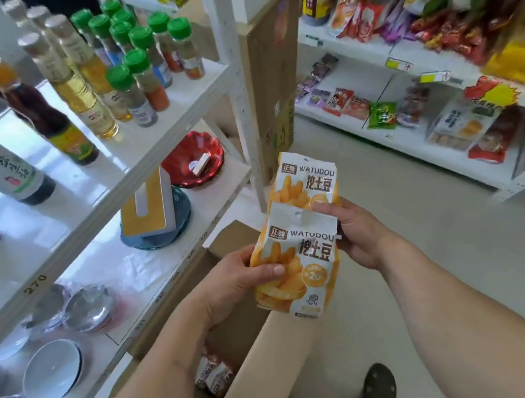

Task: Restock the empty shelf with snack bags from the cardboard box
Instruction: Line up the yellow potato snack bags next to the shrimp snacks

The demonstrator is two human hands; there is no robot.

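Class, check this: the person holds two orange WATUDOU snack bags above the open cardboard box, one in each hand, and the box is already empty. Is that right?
Not quite. The head view shows the left hand and right hand holding the two snack bags above the cardboard box, but more bags remain inside.

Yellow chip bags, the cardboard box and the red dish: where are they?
Front yellow chip bag (299, 258): head view, printed front.
Rear yellow chip bag (306, 181): head view, upper front.
Cardboard box (265, 372): head view, right flap.
Red dish (178, 160): head view, left rim.

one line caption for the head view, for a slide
Both hands hold two yellow snack bags above the open cardboard box.
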